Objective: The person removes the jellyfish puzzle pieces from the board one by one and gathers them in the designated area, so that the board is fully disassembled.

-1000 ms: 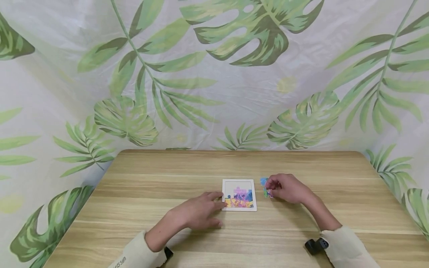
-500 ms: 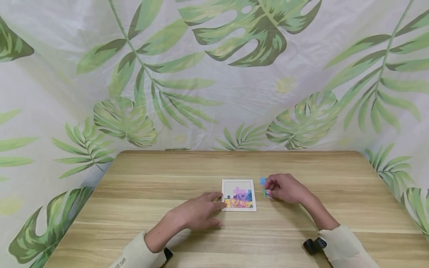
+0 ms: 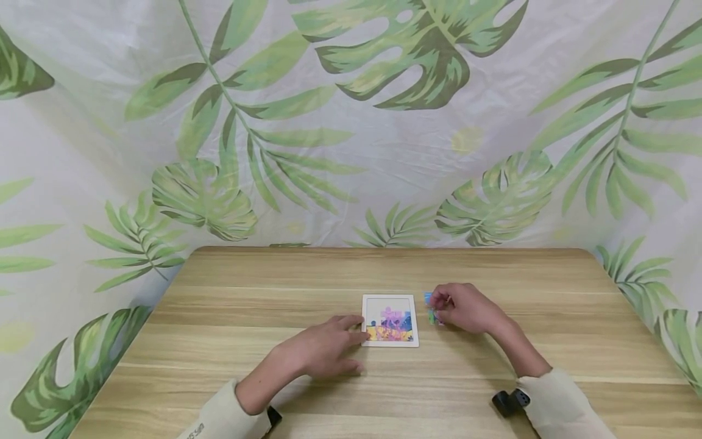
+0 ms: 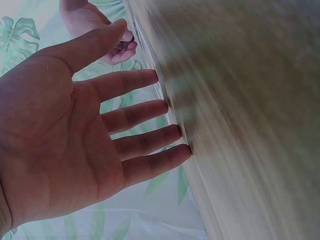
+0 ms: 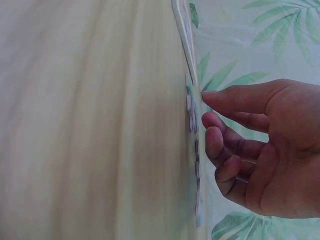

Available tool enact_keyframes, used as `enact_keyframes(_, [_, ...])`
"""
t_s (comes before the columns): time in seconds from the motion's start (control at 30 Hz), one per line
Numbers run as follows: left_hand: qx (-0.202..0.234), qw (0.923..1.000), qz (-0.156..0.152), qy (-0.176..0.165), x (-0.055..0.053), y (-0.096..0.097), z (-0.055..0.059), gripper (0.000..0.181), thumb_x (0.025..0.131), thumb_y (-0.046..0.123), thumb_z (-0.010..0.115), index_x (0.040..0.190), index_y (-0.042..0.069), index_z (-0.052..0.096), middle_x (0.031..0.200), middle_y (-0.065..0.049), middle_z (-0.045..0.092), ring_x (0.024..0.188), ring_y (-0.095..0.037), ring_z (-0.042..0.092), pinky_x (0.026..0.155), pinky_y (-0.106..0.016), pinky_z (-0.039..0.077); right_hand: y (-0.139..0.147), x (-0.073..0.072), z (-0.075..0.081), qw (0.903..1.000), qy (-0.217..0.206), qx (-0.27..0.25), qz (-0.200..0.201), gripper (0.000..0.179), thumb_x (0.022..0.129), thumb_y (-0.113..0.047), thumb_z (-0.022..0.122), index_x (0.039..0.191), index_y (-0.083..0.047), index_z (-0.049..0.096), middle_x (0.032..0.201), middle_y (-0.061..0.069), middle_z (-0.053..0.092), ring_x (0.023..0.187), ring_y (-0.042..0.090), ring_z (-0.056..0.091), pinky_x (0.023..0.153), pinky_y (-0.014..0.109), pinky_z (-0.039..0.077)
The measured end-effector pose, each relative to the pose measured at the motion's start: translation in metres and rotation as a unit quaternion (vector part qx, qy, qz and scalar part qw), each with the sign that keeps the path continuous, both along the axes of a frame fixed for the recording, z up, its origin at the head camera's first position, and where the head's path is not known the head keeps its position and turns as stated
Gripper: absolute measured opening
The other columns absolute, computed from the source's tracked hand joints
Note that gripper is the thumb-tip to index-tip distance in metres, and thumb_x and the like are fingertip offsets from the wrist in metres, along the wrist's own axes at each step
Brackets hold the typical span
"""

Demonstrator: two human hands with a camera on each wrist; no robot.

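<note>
A square jigsaw puzzle with a white frame (image 3: 390,344) lies on the table. Its lower part holds joined pink, blue and yellow pieces (image 3: 396,328); pale backing shows above them. My left hand (image 3: 326,346) has its fingers spread straight, some tips resting on the frame's left edge. Right of the frame lie loose jigsaw pieces (image 3: 428,298), partly hidden by my right hand (image 3: 468,308). In the right wrist view, the thumb and loosely bent fingers of my right hand (image 5: 280,150) are close to flat loose pieces (image 5: 191,114), with a gap between thumb and forefinger; no piece shows between them.
The wood-grain table (image 3: 263,305) has its far edge against a leaf-print cloth (image 3: 384,152). Black wrist cameras sit below both sleeves, the right camera (image 3: 510,402) showing most plainly.
My right hand has shifted slightly left over the loose pieces. The left hand stays at the frame, and the pieces inside the frame look the same.
</note>
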State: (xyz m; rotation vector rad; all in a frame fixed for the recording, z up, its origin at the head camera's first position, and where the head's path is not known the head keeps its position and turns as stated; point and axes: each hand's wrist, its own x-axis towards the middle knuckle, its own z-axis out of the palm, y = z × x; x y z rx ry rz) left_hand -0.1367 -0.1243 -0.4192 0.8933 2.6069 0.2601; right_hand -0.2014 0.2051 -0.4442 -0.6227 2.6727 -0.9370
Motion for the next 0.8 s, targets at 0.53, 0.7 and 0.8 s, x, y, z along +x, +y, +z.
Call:
enact_keyframes(0.53, [-0.004,1.0,0.001,-0.002,-0.002,-0.001,-0.002,0.059,0.101,0.044,0.074,0.152,0.018,0.063,0.168,-0.011,0.045,0.155,-0.036,0.044,0.118,-0.057,0.049,-0.045,-0.009,0.005,0.9992,0.009,-0.01,0.036,0.014,0.095,-0.003,0.076,0.108,-0.007,0.075,0.097,0.002,0.072,0.085,0.011,0.06,0.078,0.027,0.053])
enact_keyframes(0.7, [0.0,1.0,-0.002,-0.001,-0.002,-0.001,-0.002,0.059,0.1,0.044,0.075,0.151,0.017,0.063,0.168,-0.012,0.046,0.154,-0.036,0.045,0.118,-0.057,0.05,-0.055,-0.01,0.003,0.999,-0.006,-0.012,0.043,0.015,0.095,-0.003,0.076,0.108,-0.008,0.075,0.098,0.002,0.072,0.086,0.011,0.059,0.079,0.028,0.053])
enact_keyframes(0.8, [0.003,1.0,-0.006,0.003,-0.002,-0.001,-0.002,0.059,0.1,0.043,0.076,0.151,0.016,0.064,0.167,-0.013,0.047,0.154,-0.036,0.046,0.118,-0.056,0.05,-0.059,-0.011,0.001,0.9986,-0.005,-0.01,0.051,0.016,0.094,-0.001,0.077,0.108,-0.008,0.075,0.099,0.002,0.072,0.087,0.011,0.06,0.08,0.027,0.053])
